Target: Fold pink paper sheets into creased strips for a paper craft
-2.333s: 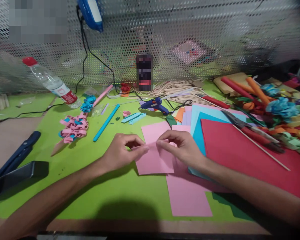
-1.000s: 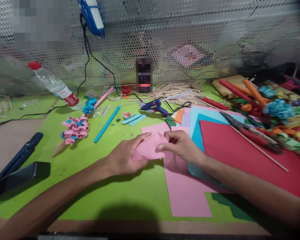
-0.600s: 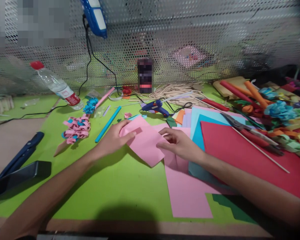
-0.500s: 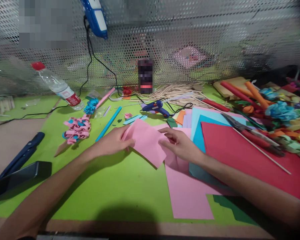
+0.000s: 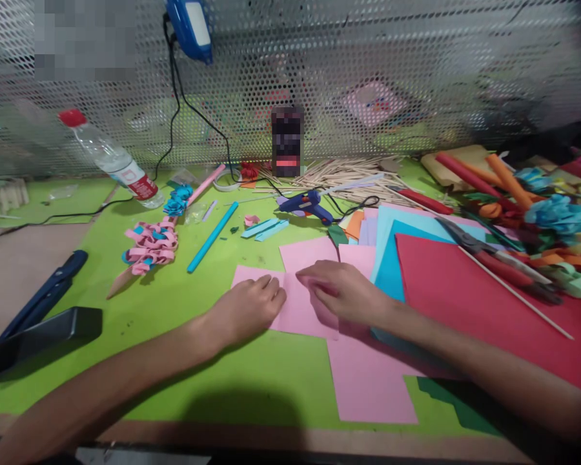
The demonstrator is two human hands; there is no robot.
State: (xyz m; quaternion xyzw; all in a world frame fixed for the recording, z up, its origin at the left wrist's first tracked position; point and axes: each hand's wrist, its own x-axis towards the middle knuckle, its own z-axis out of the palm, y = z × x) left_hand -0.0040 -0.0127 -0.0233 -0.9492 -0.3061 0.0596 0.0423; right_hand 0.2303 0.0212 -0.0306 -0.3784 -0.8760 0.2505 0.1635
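A pink paper sheet (image 5: 303, 316) lies unfolded on the green tabletop, with a crease line down its middle. My left hand (image 5: 252, 303) rests on the sheet's left part, fingers curled and pressing it down. Just right of the crease, my right hand (image 5: 343, 290) touches the sheet with its outstretched fingertips, the thumb apart beneath them. Under and beside it lie more pink sheets (image 5: 372, 387). To the right is a stack with a red sheet (image 5: 465, 290) and a blue sheet (image 5: 390, 268); my right forearm crosses over it.
A blue glue gun (image 5: 307, 205) lies behind the hands, near wooden sticks (image 5: 353, 171). Pliers (image 5: 498, 258) rest on the red sheet. At left are a pink-and-blue paper flower stem (image 5: 152, 245), a bottle (image 5: 121, 168), a stapler (image 5: 43, 294) and a black box (image 5: 43, 342).
The pink sheet, raised between both hands before, has been lowered flat onto the table. My left hand has moved right and down over it; my right hand has let its edge go.
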